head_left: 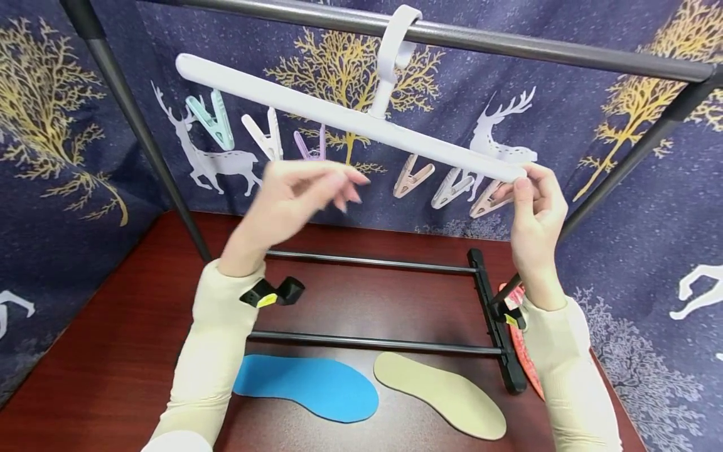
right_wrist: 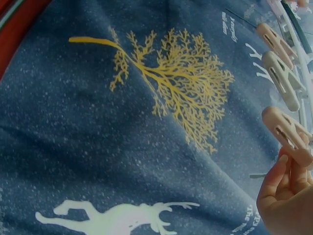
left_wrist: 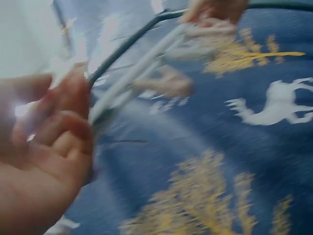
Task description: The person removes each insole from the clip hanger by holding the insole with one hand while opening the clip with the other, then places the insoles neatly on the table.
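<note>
A white hanger bar [head_left: 327, 113] with clothespins hangs by its hook [head_left: 398, 44] from a dark metal rail, its right end lower than its left. My right hand [head_left: 535, 210] pinches the bar's low right end between thumb and fingers, close by a pink clothespin [right_wrist: 286, 129]. In midair under the bar's left half is my left hand [head_left: 296, 194], blurred, its fingers loosely bent around nothing. Mint [head_left: 213, 119], white [head_left: 265, 133] and purple [head_left: 312, 144] clothespins hang on the left side. Pink [head_left: 412, 176] and grey [head_left: 452, 187] ones hang on the right.
The dark rack has a top rail [head_left: 508, 47], slanting side posts and low crossbars [head_left: 373, 342]. A blue insole [head_left: 310, 386] and a beige insole [head_left: 443, 394] lie on the brown table [head_left: 85, 351]. A red patterned piece [head_left: 525, 351] lies partly behind the right sleeve.
</note>
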`<state>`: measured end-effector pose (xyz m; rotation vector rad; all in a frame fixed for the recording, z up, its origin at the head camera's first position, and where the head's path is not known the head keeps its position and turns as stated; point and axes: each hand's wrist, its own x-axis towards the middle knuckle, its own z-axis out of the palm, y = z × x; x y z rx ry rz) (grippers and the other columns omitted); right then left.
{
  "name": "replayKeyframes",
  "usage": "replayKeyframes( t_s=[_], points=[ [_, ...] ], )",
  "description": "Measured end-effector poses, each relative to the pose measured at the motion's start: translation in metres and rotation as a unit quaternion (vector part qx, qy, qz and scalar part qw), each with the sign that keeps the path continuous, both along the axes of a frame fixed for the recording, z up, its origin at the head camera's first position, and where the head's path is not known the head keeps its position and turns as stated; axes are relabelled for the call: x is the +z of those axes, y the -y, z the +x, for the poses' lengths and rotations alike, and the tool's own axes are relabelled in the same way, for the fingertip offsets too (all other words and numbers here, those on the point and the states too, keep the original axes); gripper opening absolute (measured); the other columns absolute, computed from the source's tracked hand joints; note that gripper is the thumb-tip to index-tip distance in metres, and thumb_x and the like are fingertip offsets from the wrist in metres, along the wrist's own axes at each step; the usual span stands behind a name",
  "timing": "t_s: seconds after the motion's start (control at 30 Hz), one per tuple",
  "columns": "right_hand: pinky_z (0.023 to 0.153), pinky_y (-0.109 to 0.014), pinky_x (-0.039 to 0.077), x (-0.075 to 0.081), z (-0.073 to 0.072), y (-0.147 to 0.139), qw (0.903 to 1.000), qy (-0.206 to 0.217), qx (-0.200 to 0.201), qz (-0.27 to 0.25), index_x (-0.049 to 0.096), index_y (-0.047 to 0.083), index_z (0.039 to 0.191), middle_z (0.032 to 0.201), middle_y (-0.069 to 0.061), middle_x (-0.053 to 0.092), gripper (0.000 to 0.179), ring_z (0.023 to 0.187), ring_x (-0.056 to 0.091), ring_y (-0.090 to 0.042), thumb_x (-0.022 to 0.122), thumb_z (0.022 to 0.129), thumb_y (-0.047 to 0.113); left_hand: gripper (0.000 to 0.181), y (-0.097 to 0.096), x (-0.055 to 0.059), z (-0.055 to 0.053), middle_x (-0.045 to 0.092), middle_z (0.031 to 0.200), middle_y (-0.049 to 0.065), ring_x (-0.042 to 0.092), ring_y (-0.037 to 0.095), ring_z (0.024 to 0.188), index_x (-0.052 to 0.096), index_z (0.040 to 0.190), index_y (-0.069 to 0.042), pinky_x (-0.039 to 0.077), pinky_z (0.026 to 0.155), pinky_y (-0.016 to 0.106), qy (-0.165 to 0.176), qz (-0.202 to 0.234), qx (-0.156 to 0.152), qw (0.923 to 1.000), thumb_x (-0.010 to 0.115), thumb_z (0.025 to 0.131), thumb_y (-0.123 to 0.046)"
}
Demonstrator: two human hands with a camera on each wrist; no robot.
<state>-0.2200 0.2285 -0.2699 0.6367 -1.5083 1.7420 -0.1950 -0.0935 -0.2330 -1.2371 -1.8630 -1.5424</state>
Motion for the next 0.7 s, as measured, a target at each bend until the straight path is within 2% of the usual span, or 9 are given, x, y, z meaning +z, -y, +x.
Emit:
replayKeyframes(
  t_s=[0.03,0.1,0.2,0.27,0.33,0.47,0.57,0.6,0.7],
  points=[
    [0.067,-0.025,0.051,0.001,-0.001,-0.001,1.0,-0.004,-0.002,-0.002,0.063,0.001,0.105,0.068,-0.003,0.066,0.012,0.063,0.062,-0.013,0.056,0.097,0.006,0.023,0.005,0.003,0.003,0.072,0.077,0.001,0.062,0.011,0.06,0.071,0.096,0.01,0.045,0.052,0.023,-0.021,0.055,0.011,0.9982,0.052,0.095,-0.004],
    [0.066,-0.024,0.052,0.002,-0.002,-0.004,0.9999,-0.01,-0.007,-0.004,0.062,-0.001,0.106,0.068,-0.003,0.066,0.013,0.062,0.062,-0.013,0.057,0.097,0.007,0.026,0.013,0.011,0.009,0.069,0.069,0.0,0.057,0.012,0.053,0.071,0.088,0.012,0.04,0.046,0.022,-0.056,0.155,0.058,0.9846,0.052,0.094,-0.006],
    [0.065,-0.023,0.053,0.005,-0.004,-0.009,0.9998,-0.017,-0.01,-0.003,0.062,-0.003,0.108,0.068,-0.003,0.066,0.017,0.061,0.063,-0.014,0.057,0.097,0.01,0.026,0.023,0.024,0.016,0.066,0.064,0.004,0.055,0.016,0.052,0.072,0.081,0.01,0.042,0.051,0.023,-0.08,0.288,0.149,0.9426,0.054,0.089,-0.007],
    [0.065,-0.023,0.053,0.008,-0.005,-0.011,0.9997,-0.02,-0.009,-0.003,0.061,-0.004,0.107,0.067,-0.004,0.066,0.019,0.061,0.063,-0.014,0.058,0.097,0.011,0.023,0.03,0.033,0.017,0.067,0.067,0.007,0.057,0.02,0.059,0.072,0.081,0.008,0.046,0.06,0.025,-0.082,0.34,0.197,0.916,0.055,0.088,-0.005],
    [0.065,-0.023,0.053,0.011,-0.006,-0.013,0.9997,-0.023,-0.01,-0.002,0.061,-0.004,0.107,0.067,-0.004,0.066,0.019,0.06,0.063,-0.014,0.057,0.097,0.011,0.019,0.035,0.04,0.015,0.069,0.075,0.007,0.059,0.021,0.071,0.073,0.083,0.006,0.046,0.07,0.025,-0.083,0.361,0.228,0.9006,0.056,0.087,-0.002],
    [0.064,-0.023,0.052,0.017,-0.008,-0.017,0.9996,-0.024,-0.01,-0.007,0.061,-0.003,0.106,0.069,-0.005,0.066,0.015,0.062,0.063,-0.014,0.053,0.098,0.006,0.02,0.041,0.04,0.01,0.069,0.096,-0.001,0.057,0.017,0.094,0.073,0.098,0.0,0.042,0.081,0.022,-0.064,0.308,0.311,0.8968,0.056,0.089,-0.002],
    [0.063,-0.022,0.052,0.021,-0.009,-0.018,0.9996,-0.021,-0.011,-0.013,0.061,-0.004,0.105,0.07,-0.006,0.066,0.016,0.063,0.062,-0.014,0.048,0.098,0.001,0.025,0.043,0.034,0.005,0.067,0.112,0.002,0.055,0.011,0.106,0.069,0.112,-0.002,0.041,0.092,0.02,-0.036,0.253,0.379,0.8891,0.055,0.092,-0.005],
    [0.063,-0.022,0.051,0.022,-0.009,-0.018,0.9996,-0.021,-0.013,-0.015,0.061,-0.003,0.105,0.071,-0.006,0.066,0.017,0.064,0.062,-0.014,0.047,0.098,0.0,0.027,0.043,0.032,0.003,0.067,0.116,0.005,0.056,0.011,0.108,0.068,0.115,-0.002,0.04,0.095,0.019,-0.023,0.249,0.387,0.8874,0.054,0.093,-0.006],
    [0.062,-0.021,0.051,0.025,-0.009,-0.018,0.9994,-0.019,-0.021,-0.019,0.062,-0.003,0.105,0.073,-0.006,0.065,0.018,0.064,0.062,-0.013,0.046,0.097,-0.001,0.029,0.042,0.028,-0.002,0.064,0.124,0.013,0.058,0.012,0.112,0.063,0.121,0.002,0.042,0.103,0.022,0.015,0.266,0.377,0.8869,0.051,0.096,-0.004]
  ],
)
